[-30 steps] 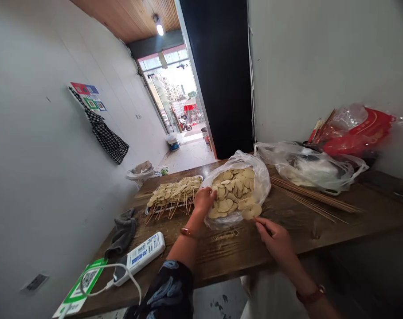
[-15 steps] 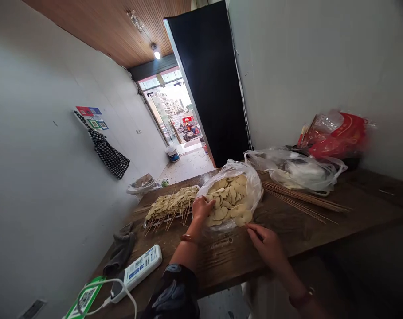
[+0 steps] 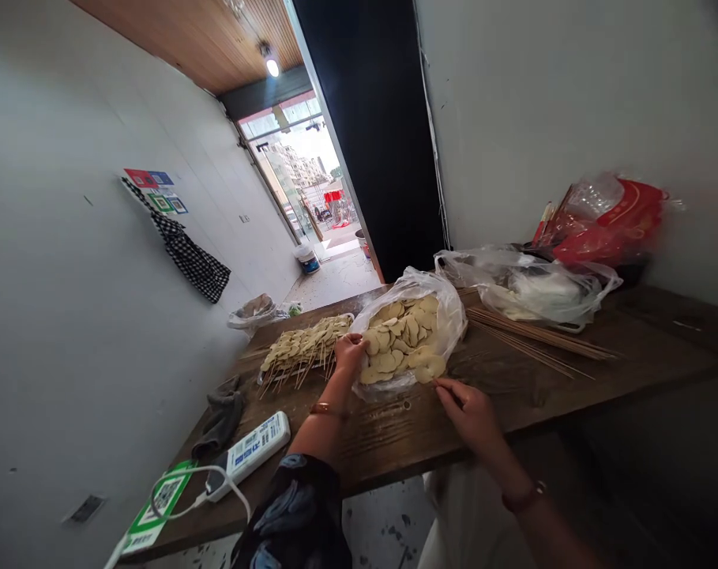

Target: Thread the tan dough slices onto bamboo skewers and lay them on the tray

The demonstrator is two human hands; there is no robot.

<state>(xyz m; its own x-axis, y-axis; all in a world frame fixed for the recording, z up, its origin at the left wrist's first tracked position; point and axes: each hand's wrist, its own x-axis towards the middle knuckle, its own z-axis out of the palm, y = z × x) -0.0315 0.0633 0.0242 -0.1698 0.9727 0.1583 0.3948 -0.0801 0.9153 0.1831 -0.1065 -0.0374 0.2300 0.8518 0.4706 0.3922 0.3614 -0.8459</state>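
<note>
A clear plastic bag [image 3: 450, 316] lies open on the wooden table, holding a heap of thin pale slices [image 3: 397, 332] that look like potato. At the heap's left edge, my left hand [image 3: 350, 353] has its fingers closed; what they pinch is hidden. My right hand [image 3: 470, 409] is at the bag's front right corner, thumb and fingers pinching the end of a thin skewer, mostly hidden. A few overlapping slices [image 3: 430, 369] sit at its tip, just beyond the fingertips. Left of the bag, a tray carries rows of skewered slices [image 3: 305, 346], sticks pointing toward me.
Bare skewers [image 3: 536, 340] lie in a bundle on the right, below a second plastic bag [image 3: 548, 292] and red packaging [image 3: 622, 225]. A white device [image 3: 255, 450] with a cable, a dark cloth [image 3: 221, 415] and a green QR card [image 3: 163, 502] lie front left.
My left hand has moved slightly left off the slices, its fingers now drawn together. My right hand keeps its pinch by the same slices. The view has tilted slightly down.
</note>
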